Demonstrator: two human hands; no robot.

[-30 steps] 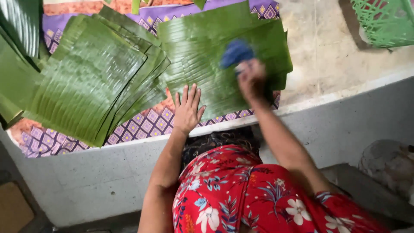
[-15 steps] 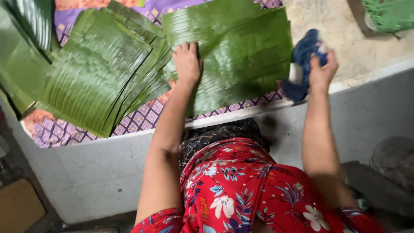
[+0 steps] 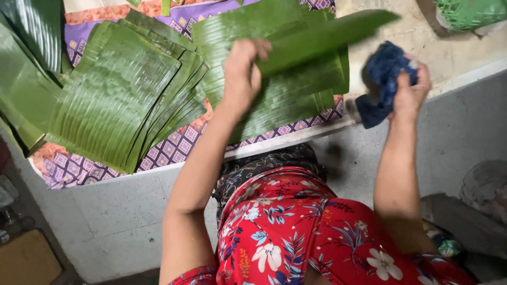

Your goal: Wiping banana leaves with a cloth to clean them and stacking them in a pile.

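My left hand grips the top banana leaf and lifts its edge off the right-hand leaf pile. Raised to the right of that pile, my right hand is closed on a bunched blue cloth, over the ledge's edge. A second stack of cut banana leaves lies fanned out to the left. Both piles rest on a purple patterned cloth spread over the ledge.
More long leaves lie at the far left. A green plastic basket stands at the top right on the bare concrete ledge. Below the ledge is a grey wall. My red flowered clothing fills the bottom.
My right hand drew the blue cloth off the leaf and out to the right. My left hand moved from the ledge's edge onto the right pile and took hold of the top leaf, lifting it.
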